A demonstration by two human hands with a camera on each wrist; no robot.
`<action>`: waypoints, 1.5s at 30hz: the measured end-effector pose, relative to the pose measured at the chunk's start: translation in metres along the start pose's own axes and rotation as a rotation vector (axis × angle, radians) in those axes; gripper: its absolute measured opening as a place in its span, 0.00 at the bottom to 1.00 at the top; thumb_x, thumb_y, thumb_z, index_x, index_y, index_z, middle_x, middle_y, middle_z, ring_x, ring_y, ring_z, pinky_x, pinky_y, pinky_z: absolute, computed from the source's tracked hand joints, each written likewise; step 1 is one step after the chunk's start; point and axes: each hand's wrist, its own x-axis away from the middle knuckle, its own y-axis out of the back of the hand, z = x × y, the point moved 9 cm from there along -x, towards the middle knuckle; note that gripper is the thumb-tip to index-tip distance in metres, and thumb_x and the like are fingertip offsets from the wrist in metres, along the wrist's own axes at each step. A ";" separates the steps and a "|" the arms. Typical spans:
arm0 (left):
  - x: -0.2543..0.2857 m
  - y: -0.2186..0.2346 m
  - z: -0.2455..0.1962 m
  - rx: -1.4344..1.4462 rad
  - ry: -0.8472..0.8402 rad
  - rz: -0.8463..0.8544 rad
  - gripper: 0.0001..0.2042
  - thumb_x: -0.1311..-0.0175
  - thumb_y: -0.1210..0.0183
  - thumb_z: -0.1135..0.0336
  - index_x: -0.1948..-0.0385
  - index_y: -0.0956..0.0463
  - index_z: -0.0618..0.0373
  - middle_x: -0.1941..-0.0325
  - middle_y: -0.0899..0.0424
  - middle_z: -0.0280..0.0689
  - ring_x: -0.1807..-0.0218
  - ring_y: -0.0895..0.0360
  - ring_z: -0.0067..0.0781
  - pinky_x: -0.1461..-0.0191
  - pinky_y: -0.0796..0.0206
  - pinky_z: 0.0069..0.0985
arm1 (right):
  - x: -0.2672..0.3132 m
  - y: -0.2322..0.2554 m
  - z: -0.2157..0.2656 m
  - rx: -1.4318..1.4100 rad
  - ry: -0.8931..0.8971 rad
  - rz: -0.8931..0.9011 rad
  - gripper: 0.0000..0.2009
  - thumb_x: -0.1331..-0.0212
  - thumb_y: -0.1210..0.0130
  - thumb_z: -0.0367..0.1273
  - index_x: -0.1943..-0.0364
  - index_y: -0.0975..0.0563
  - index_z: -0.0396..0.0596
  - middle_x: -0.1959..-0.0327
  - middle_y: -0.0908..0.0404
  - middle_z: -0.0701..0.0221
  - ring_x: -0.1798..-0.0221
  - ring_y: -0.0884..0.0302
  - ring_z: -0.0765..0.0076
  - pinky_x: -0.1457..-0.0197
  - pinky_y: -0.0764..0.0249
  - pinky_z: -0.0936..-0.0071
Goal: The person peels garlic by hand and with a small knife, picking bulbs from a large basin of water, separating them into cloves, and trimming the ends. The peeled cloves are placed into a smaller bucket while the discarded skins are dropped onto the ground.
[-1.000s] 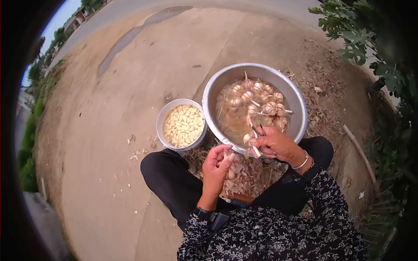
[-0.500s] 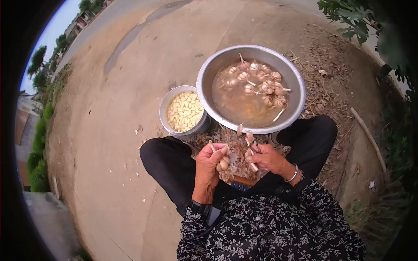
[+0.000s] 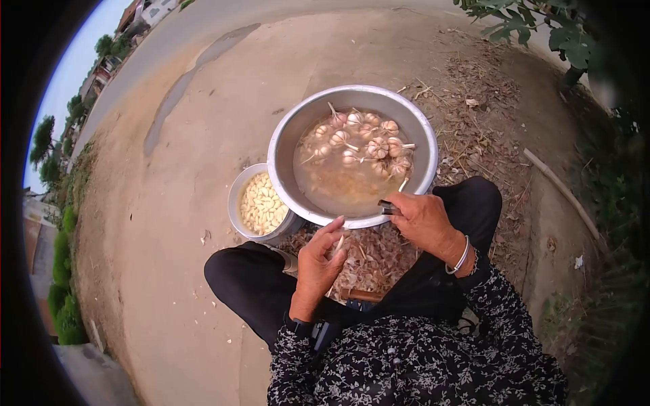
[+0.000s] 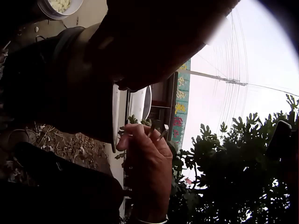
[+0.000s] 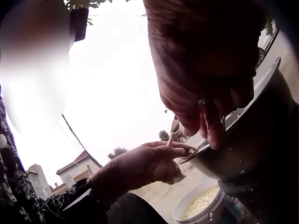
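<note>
In the head view my left hand [image 3: 321,260] is just short of the basin's near rim, thumb and fingers around a garlic bulb. The bulb's pale stem pokes up between the fingers; the right wrist view shows the whitish garlic bulb [image 5: 169,172] under them. To its right, my right hand [image 3: 426,222] overlaps the rim with curled fingers and grips a small dark metal tool [image 3: 388,207] with a shiny edge; its full shape is hidden. The wide metal basin [image 3: 283,181] contains cloudy water and several unpeeled garlic bulbs [image 3: 378,147].
A white bucket [image 3: 234,208] of peeled cloves in liquid stands left of the basin. Garlic skins [image 3: 379,260] cover the ground between the bent legs [image 3: 247,277]. A stick [image 3: 562,193] lies at the right, near dry litter and a leafy tree [image 3: 508,20].
The right hand has moved up to the basin's rim, and the pale stem piece it held is gone from it. The left hand still holds garlic, now turned more over it. The head view has shifted.
</note>
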 end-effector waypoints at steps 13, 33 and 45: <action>0.060 0.004 0.105 0.379 0.574 -0.061 0.07 0.40 0.42 0.71 0.63 0.21 0.60 0.74 0.21 0.27 0.71 0.27 0.14 0.66 0.34 0.14 | -0.083 -0.084 -0.075 0.454 0.028 0.721 0.12 0.54 0.44 0.33 0.68 0.21 0.40 0.72 0.19 0.59 0.65 0.20 0.54 0.63 0.25 0.62; 0.013 -0.005 0.090 0.733 0.478 -0.057 0.11 0.38 0.41 0.64 0.60 0.23 0.63 0.72 0.20 0.30 0.71 0.25 0.15 0.68 0.33 0.14 | -0.175 -0.174 -0.038 -0.431 -0.352 0.444 0.10 0.50 0.40 0.34 0.72 0.23 0.40 0.80 0.22 0.69 0.77 0.26 0.75 0.70 0.29 0.72; 0.041 -0.062 0.133 0.307 0.572 0.120 0.14 0.45 0.38 0.69 0.57 0.24 0.63 0.71 0.19 0.35 0.71 0.23 0.20 0.68 0.31 0.19 | 0.035 -0.104 0.027 0.018 0.096 0.073 0.17 0.52 0.44 0.31 0.56 0.30 0.44 0.74 0.22 0.62 0.70 0.21 0.52 0.67 0.25 0.60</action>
